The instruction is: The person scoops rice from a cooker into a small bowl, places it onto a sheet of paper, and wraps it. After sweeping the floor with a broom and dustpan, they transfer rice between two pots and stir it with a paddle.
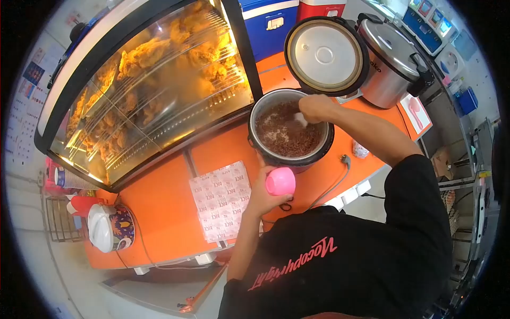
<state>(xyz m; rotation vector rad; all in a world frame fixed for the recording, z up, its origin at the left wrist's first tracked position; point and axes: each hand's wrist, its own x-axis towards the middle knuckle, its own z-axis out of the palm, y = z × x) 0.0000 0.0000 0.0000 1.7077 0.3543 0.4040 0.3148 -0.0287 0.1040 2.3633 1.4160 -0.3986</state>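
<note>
My right hand [317, 109] is closed over the right side of an open cooker pot [256, 133], gripping a pale utensil [301, 120] that is partly hidden and blurred. Dark reddish-brown grains [289, 135] fill much of the pot. In front of the pot, my left hand [260, 192] has its fingers around a small pink cup [280, 181]. The cooker's round lid [325, 56] stands raised on the pot's far side. Patterned paper sheets [220, 202] lie on the orange counter [175, 223], left of my left hand.
A heated glass display case [159, 90] with fried food fills the upper left. A second, closed cooker [390, 58] stands at the right, with blue [271, 26] and red [321, 9] coolers behind. A grey cable and plug [345, 159] lie right of the pot. A white-lidded tub [101, 228] sits far left.
</note>
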